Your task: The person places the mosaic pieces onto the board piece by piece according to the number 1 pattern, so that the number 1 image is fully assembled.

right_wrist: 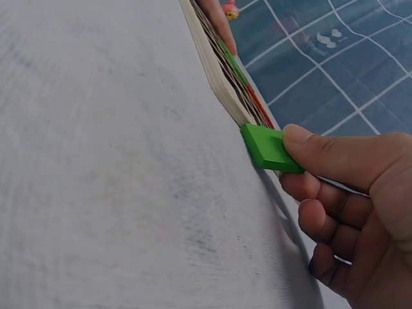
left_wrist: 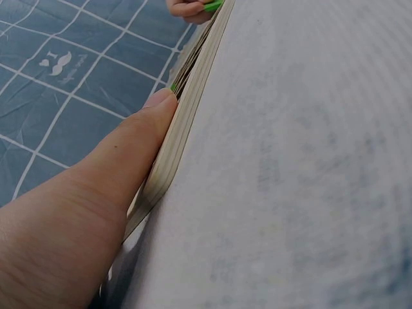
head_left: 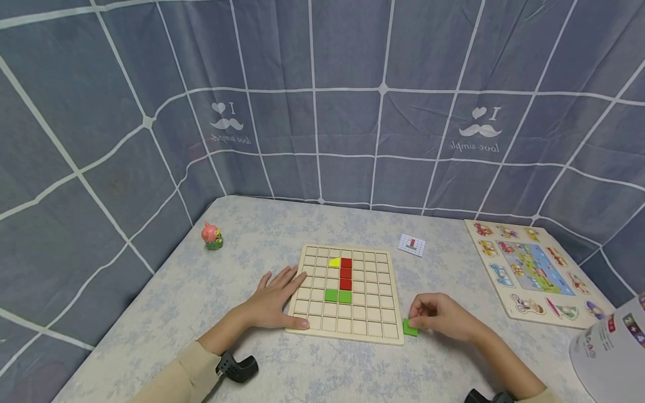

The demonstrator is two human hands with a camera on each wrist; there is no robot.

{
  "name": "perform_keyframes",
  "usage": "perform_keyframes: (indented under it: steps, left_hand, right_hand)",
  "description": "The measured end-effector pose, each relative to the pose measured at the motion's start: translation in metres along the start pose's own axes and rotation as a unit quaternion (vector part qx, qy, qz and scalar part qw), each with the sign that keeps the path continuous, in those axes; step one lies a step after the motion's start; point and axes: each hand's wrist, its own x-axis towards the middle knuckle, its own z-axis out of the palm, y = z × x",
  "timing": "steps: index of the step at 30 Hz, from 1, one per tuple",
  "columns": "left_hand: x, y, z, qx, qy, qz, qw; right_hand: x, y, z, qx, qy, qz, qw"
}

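A wooden grid board (head_left: 312, 324) lies flat on the table. In its cells sit a yellow quarter-round piece (head_left: 335, 262), a column of red square tiles (head_left: 345, 272) and two green square tiles (head_left: 338, 296) side by side. My left hand (head_left: 274, 299) rests on the board's left edge, fingers spread and thumb on the near left corner. Just off the board's near right corner, my right hand (head_left: 443, 318) pinches another green square tile (right_wrist: 270, 148) between thumb and forefinger; the other fingers are curled in.
A small card (head_left: 411, 245) with a printed grid pattern lies behind the board to the right. Farther right are a wooden picture puzzle (head_left: 534, 274) and a white tub (head_left: 610, 347). A pink and green figurine (head_left: 212, 236) stands at the back left. Grey checked curtain (head_left: 347, 123) encloses the table.
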Motion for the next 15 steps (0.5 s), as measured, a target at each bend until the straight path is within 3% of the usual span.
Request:
perform_keyframes:
  steps: [15]
  left_hand:
    - [0.000, 0.000, 0.001, 0.002, 0.003, 0.004, 1.0000]
  right_hand:
    - [0.011, 0.003, -0.005, -0.011, 0.029, -0.010, 0.999]
